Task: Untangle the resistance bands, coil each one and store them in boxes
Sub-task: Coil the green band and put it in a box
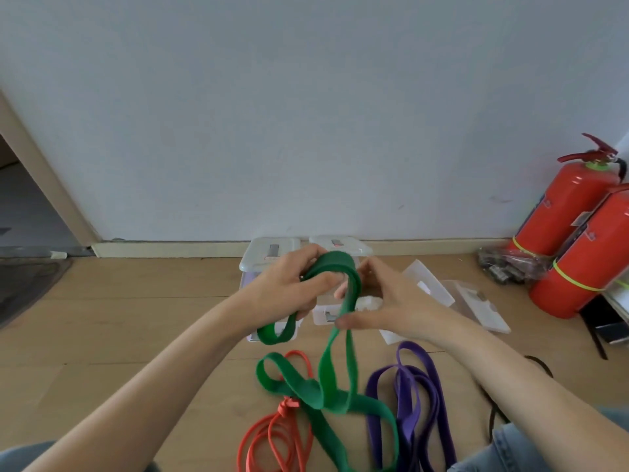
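Both the left hand (289,284) and right hand (381,301) grip the soft, limp, light green resistance band (335,379), fingers curled round its upper loop, best held there

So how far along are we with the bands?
Early. Nothing visibly stored: the clear plastic boxes sit by the wall. In hand: both hands, left hand and right hand, are looping the wide green band, mostly still trailing on the floor. Left: the thin orange band, knotted, and the purple band, both uncoiled.
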`<move>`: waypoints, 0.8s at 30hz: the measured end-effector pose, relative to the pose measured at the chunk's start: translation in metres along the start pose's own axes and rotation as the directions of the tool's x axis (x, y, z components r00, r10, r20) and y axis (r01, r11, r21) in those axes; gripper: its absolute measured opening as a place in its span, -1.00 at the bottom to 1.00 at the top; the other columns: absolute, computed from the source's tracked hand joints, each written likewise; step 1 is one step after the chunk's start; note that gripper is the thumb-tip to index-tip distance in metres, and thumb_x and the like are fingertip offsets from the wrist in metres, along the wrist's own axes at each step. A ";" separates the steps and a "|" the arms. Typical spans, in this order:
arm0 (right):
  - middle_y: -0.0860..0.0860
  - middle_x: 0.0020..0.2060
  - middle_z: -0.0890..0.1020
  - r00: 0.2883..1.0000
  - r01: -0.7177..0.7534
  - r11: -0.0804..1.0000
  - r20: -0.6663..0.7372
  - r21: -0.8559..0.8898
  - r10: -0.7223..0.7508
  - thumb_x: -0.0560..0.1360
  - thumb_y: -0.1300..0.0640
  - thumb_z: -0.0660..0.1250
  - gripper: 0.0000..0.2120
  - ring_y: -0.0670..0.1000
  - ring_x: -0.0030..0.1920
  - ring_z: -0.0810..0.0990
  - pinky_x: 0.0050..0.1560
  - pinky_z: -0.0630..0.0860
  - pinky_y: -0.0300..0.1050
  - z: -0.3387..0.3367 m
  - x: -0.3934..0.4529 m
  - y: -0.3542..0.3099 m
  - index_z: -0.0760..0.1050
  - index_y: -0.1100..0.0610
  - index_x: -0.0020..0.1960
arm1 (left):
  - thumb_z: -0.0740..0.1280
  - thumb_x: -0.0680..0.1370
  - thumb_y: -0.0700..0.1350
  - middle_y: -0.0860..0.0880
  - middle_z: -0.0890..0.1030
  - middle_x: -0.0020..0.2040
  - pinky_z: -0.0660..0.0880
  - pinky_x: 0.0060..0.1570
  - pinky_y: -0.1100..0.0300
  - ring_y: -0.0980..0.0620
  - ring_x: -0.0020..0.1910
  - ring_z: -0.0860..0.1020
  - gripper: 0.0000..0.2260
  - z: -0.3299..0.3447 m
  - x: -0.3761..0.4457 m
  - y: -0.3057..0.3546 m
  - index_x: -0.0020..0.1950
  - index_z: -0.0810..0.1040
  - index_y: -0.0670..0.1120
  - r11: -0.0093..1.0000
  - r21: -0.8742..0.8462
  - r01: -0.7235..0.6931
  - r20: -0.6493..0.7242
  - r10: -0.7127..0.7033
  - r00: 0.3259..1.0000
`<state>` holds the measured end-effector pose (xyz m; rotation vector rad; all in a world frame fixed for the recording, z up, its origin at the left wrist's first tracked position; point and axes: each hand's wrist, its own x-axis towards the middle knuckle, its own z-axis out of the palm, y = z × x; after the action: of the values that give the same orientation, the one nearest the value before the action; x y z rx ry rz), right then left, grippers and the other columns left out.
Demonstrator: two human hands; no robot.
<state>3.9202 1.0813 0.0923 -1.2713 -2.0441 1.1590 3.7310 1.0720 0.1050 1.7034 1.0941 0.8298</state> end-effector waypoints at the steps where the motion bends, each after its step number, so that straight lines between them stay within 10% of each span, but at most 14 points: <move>1: -0.01 -0.04 0.64 0.996 0.008 0.999 -0.084 0.045 -0.004 0.18 -0.07 0.57 -0.43 -0.05 0.04 0.60 0.15 0.49 0.04 0.002 0.002 0.000 0.33 0.04 0.03 | 0.26 0.56 -0.13 -0.02 0.38 -0.42 0.33 -0.46 0.17 0.07 -0.52 0.34 -0.94 0.000 0.001 0.000 -0.09 0.43 -0.10 1.000 -0.012 0.009 0.002 -0.009 1.000; 10: -0.23 -0.08 0.62 0.975 0.220 0.974 -0.015 -0.048 -0.221 0.54 0.27 0.26 -0.57 -0.07 -0.13 0.58 -0.08 0.53 -0.24 -0.006 0.002 -0.005 0.44 -0.22 0.22 | 0.30 0.52 -0.11 0.06 0.55 -0.29 0.42 -0.24 0.34 0.14 -0.31 0.50 -0.91 -0.007 -0.005 -0.013 -0.02 0.51 0.07 0.951 0.306 0.040 0.079 -0.067 0.995; 14: -0.08 -0.12 0.62 0.988 0.153 0.984 0.034 -0.091 -0.150 0.52 0.28 0.29 -0.64 -0.13 -0.17 0.54 -0.13 0.43 -0.38 -0.024 -0.002 -0.009 0.52 -0.18 0.09 | 0.26 0.55 -0.12 -0.02 0.52 -0.23 0.54 -0.19 0.15 0.10 -0.34 0.50 -0.89 -0.006 -0.009 -0.011 0.06 0.46 -0.01 0.970 0.186 0.155 0.074 -0.172 0.982; 20: 0.09 -0.27 0.51 0.989 0.139 0.979 -0.018 -0.149 -0.144 0.38 0.09 0.46 -0.61 0.11 -0.27 0.50 -0.12 0.52 0.14 0.011 -0.001 -0.004 0.24 -0.02 -0.04 | 0.32 0.47 -0.23 0.00 0.46 -0.30 0.30 -0.44 0.27 0.08 -0.48 0.30 -0.76 0.000 -0.004 0.001 0.10 0.38 -0.08 0.982 -0.057 0.178 0.036 -0.177 0.984; 24: -0.07 -0.20 0.52 0.951 0.304 0.952 -0.056 -0.040 -0.305 0.46 0.16 0.35 -0.63 -0.09 -0.27 0.49 -0.20 0.45 -0.20 0.012 0.001 -0.006 0.30 -0.12 0.15 | 0.41 0.44 -0.09 0.04 0.40 -0.40 0.26 -0.51 0.31 0.13 -0.51 0.27 -0.65 0.000 -0.006 0.002 0.14 0.36 -0.10 0.967 -0.180 0.178 0.112 -0.160 0.981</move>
<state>3.9080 1.0761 0.0907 -0.9473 -2.1266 0.9375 3.7294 1.0666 0.1069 1.4549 1.0439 0.7119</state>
